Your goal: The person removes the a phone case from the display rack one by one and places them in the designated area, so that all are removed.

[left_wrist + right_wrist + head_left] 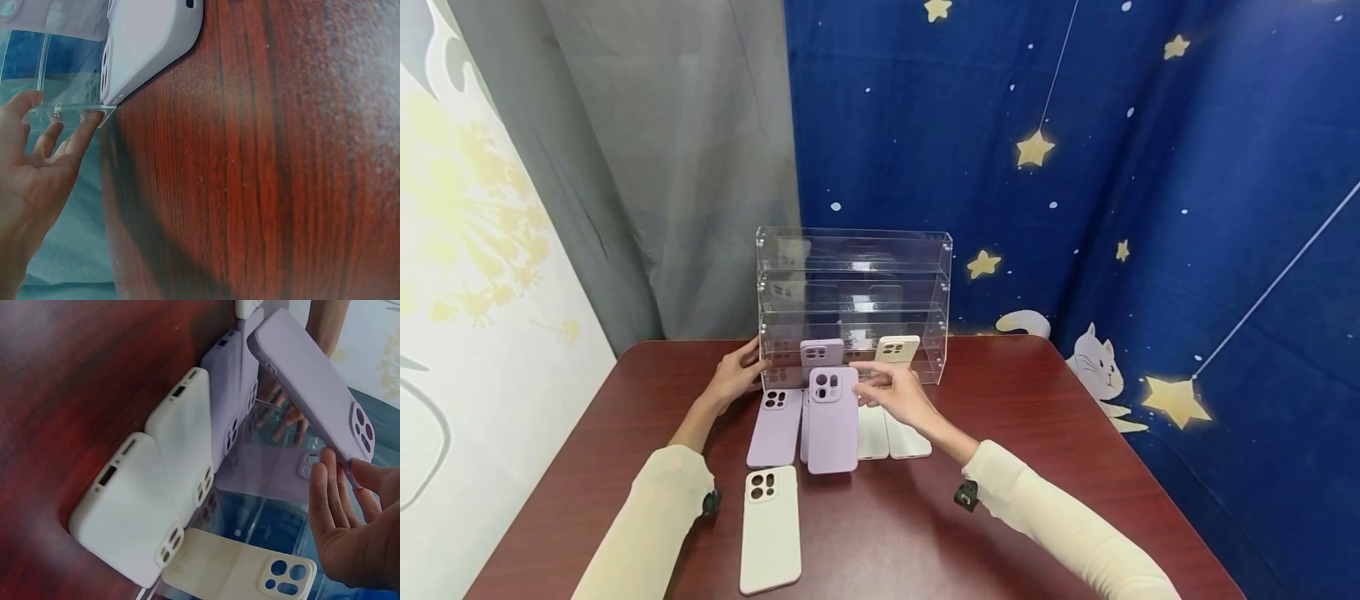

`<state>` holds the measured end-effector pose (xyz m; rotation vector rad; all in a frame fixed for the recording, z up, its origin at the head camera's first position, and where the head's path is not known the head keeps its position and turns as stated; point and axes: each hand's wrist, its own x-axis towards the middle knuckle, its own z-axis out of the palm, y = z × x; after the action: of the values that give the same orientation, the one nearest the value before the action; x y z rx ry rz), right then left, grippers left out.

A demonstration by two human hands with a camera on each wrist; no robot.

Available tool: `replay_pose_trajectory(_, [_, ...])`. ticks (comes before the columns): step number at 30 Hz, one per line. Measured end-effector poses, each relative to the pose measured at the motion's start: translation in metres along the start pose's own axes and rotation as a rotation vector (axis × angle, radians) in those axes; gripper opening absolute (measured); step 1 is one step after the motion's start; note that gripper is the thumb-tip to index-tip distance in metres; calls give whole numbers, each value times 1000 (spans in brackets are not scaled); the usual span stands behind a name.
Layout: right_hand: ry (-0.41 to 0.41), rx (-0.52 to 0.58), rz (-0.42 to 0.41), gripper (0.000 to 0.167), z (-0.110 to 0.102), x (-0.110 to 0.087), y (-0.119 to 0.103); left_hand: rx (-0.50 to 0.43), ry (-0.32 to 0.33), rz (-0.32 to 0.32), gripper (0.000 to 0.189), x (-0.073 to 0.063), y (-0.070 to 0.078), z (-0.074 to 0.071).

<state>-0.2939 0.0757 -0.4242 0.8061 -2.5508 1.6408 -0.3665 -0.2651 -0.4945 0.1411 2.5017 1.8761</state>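
My right hand [902, 398] pinches a lavender phone case [835, 433] by its camera end, holding it up in front of a clear acrylic display rack [853, 250]. In the right wrist view, the thumb and fingertips meet at that case's edge. My left hand [735, 379] grips the rack's left side panel, thumb and fingers on either side of its edge in the left wrist view. Inside the rack's lowest tier stand a lavender case [822, 343] and a cream case [898, 348]. Another lavender case [773, 437] and two white cases [128, 512] lean at the rack's front.
A white phone case [771, 529] lies flat on the reddish-brown wooden table [910, 533], nearer to me. Part of one more lavender case [805, 429] shows behind the held one. Grey and blue star-patterned curtains [910, 150] hang behind the table.
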Motion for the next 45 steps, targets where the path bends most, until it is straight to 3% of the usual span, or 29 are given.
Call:
replay_pose_trajectory(6, [-83,82,60,41,14,-9,10,-27,-4,-7,71,-4,0,-1])
replay_pose_trajectory(12, [-115,112,101,40,26,-17,20,-20,-1,-3,71,-3,-1,-1])
replay_pose_trajectory(28, [-222,29,178,34,40,-37,32,-16,8,-2,70,-3,2,1])
replay_pose_trajectory(45, [-274,3,253,20,56,-55,39,-40,6,-7,69,-3,1,2])
